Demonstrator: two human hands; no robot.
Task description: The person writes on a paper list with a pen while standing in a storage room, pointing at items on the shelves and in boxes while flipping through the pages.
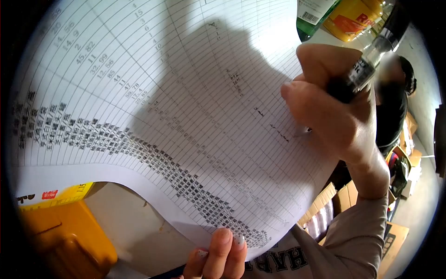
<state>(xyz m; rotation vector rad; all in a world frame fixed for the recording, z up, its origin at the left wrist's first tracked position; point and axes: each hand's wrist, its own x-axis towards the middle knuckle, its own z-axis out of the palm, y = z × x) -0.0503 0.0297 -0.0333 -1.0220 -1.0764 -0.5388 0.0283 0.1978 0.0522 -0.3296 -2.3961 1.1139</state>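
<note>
A large printed sheet (186, 139) with ruled rows, columns of numbers and printed characters fills most of the head view. It curves along its near edge, and some handwritten marks show in its columns. My right hand (332, 100) is closed around a pen (364, 69) with a clear barrel and black grip, resting over the sheet's right side. The pen's tip is hidden behind my fingers. At the bottom, the fingers of my left hand (218, 255) are bent over the sheet's edge and hold it; the thumb is out of sight.
A green bottle (316, 16) and a yellow-orange bottle (355, 18) stand beyond the sheet. An orange plastic object (69, 242) and a yellow printed package (55, 195) lie at lower left. A person in black (390, 116) and cardboard boxes (395, 237) are at right.
</note>
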